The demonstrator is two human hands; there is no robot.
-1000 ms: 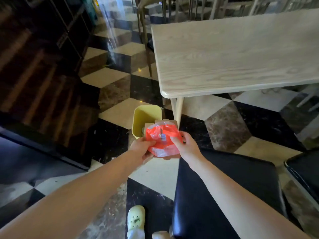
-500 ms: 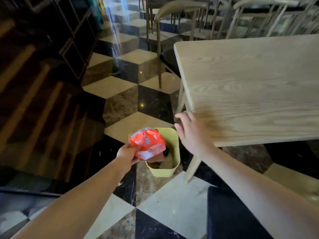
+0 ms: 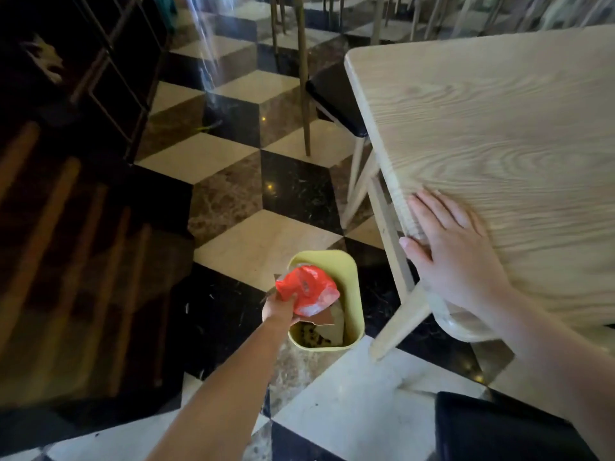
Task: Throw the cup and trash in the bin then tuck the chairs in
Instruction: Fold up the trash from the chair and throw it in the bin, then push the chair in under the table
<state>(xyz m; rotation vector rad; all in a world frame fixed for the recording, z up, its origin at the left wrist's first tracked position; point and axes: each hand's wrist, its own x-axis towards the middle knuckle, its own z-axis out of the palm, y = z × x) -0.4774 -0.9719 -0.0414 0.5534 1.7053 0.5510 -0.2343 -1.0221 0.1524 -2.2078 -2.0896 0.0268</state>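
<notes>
My left hand [image 3: 279, 307] grips a crumpled red-orange plastic wrapper [image 3: 306, 287] together with a brown cardboard piece, holding them right over the mouth of the small yellow bin [image 3: 352, 277] on the floor. Dark bits lie at the bin's bottom. My right hand [image 3: 449, 257] rests flat on the near-left corner of the light wooden table [image 3: 499, 128], thumb hooked under the edge, holding nothing. A black-seated chair [image 3: 336, 101] stands at the table's far left side. Another black chair seat [image 3: 499, 427] is at the bottom right. No cup can be told apart.
The floor is a glossy black, cream and brown cube-pattern tile. A dark wooden slatted cabinet [image 3: 66, 227] fills the left side. The table's pale slanted legs [image 3: 396, 261] stand just right of the bin. More chairs and table legs crowd the far back.
My right hand let go of the trash and moved up onto the table corner. My left hand carried the wrapper and cardboard over the bin. The view has come closer to the bin.
</notes>
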